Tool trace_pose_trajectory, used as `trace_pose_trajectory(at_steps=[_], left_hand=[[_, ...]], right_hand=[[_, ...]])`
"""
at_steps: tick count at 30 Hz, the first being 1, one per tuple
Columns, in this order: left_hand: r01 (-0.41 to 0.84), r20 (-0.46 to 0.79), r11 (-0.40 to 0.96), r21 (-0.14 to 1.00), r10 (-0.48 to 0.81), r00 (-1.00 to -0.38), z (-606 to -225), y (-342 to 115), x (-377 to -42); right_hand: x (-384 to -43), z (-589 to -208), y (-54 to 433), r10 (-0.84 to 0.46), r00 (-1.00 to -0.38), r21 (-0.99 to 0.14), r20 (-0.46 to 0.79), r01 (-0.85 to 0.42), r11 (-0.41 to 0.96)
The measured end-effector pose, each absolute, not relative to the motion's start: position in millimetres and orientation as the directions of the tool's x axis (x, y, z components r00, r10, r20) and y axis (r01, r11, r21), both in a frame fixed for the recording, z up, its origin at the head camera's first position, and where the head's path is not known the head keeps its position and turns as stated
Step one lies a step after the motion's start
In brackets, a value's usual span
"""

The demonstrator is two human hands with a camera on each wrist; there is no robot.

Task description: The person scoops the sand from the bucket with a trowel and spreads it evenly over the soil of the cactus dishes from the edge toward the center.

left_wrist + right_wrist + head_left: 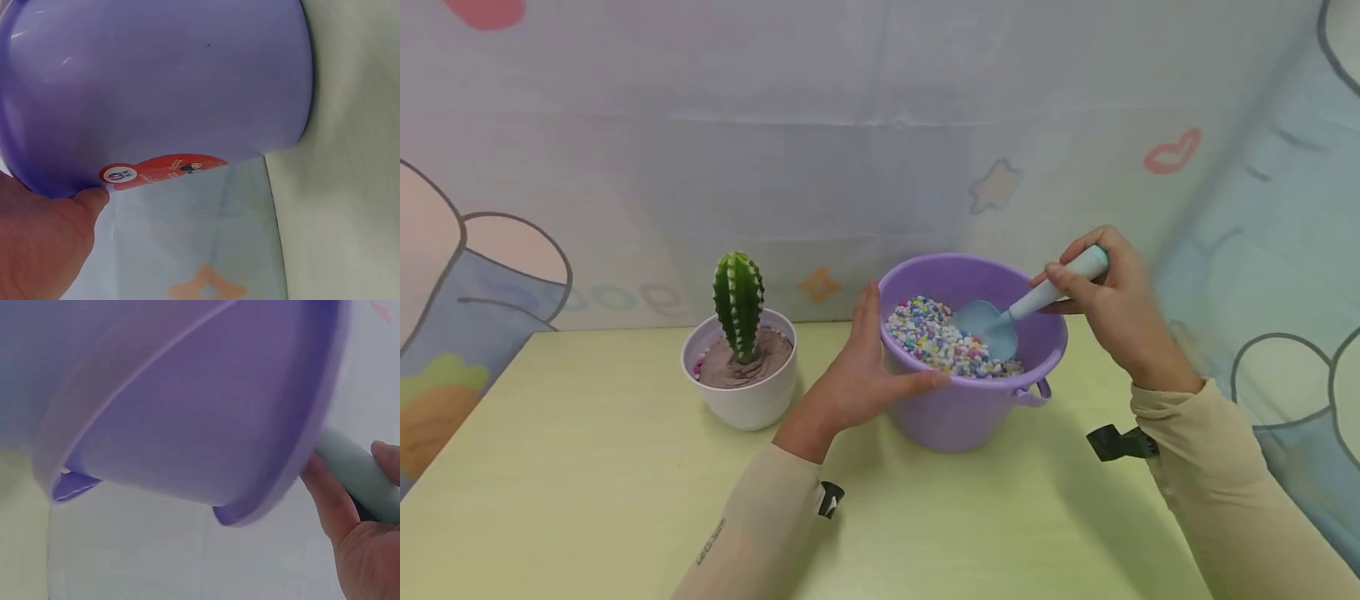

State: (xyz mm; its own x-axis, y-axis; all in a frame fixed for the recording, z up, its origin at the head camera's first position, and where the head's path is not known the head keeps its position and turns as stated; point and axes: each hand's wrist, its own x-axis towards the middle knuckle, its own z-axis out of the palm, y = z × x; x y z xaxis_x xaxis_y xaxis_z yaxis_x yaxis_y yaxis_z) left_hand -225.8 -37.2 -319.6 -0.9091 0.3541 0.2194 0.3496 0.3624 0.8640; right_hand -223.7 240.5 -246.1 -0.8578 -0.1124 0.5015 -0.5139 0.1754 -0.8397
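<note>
A purple bucket [951, 417] with small multicoloured pebbles [928, 337] inside stands on the table. My left hand [865, 375] rests against its left side, fingers extended along the outer wall and thumb stretched along the front of the rim. In the left wrist view, part of that hand [47, 244] touches the bucket wall [175, 81] near a red sticker. With my right hand [1116, 296] I grip the pale handle of a light blue toy shovel [1037, 297]. Its blade lies tilted among the pebbles. The right wrist view shows the handle [359, 472] beside the bucket rim.
Left of the bucket stands a white pot [756, 404] with a green cactus [739, 304] in brown material. The pale yellow-green table [587, 483] ends at a cloth backdrop [760, 167] with printed cartoon shapes. The bucket's carrying handle [112, 394] hangs along its outside.
</note>
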Motion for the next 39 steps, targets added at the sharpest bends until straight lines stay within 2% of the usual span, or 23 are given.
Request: trace_pose_trajectory(at_steps=[2, 5, 8, 12, 14, 15, 20, 25, 30, 39], left_hand=[[0.344, 0.218, 0.368, 0.864, 0.343, -0.914, -319, -38, -226], [0.333, 0.212, 0.374, 0.866, 0.328, -0.921, -319, -40, -225], [0.326, 0.203, 0.379, 0.866, 0.329, -0.922, -319, -41, -225], [0.332, 0.208, 0.368, 0.869, 0.338, -0.918, -320, -40, -226], [0.331, 0.205, 0.37, 0.868, 0.34, -0.918, -321, -38, -225], [0.33, 0.203, 0.371, 0.868, 0.34, -0.918, -322, -38, -225], [0.34, 0.214, 0.364, 0.867, 0.343, -0.915, -324, -36, -223], [0.356, 0.233, 0.354, 0.865, 0.346, -0.909, -323, -35, -224], [0.352, 0.227, 0.358, 0.865, 0.345, -0.911, -322, -36, -225], [0.348, 0.225, 0.349, 0.87, 0.347, -0.91, -322, -34, -225]], right_hand=[[-224, -241, 241, -0.093, -0.847, -0.841, 0.523, -0.531, 0.103], [-226, -233, 238, -0.055, -0.824, -0.816, 0.564, -0.566, 0.116], [-228, -227, 237, -0.019, -0.807, -0.762, 0.591, -0.566, 0.315], [-225, -228, 236, -0.091, -0.823, -0.552, 0.561, -0.453, 0.7], [-224, -232, 234, -0.147, -0.838, -0.446, 0.526, -0.418, 0.791], [-223, -235, 232, -0.16, -0.85, -0.432, 0.502, -0.407, 0.805], [-225, -249, 226, -0.097, -0.904, -0.574, 0.416, -0.344, 0.744], [-230, -251, 227, 0.012, -0.924, -0.688, 0.383, -0.277, 0.671], [-234, -250, 229, 0.064, -0.949, -0.817, 0.308, -0.23, 0.528], [-233, -251, 228, 0.084, -0.965, -0.901, 0.248, -0.198, 0.385]])
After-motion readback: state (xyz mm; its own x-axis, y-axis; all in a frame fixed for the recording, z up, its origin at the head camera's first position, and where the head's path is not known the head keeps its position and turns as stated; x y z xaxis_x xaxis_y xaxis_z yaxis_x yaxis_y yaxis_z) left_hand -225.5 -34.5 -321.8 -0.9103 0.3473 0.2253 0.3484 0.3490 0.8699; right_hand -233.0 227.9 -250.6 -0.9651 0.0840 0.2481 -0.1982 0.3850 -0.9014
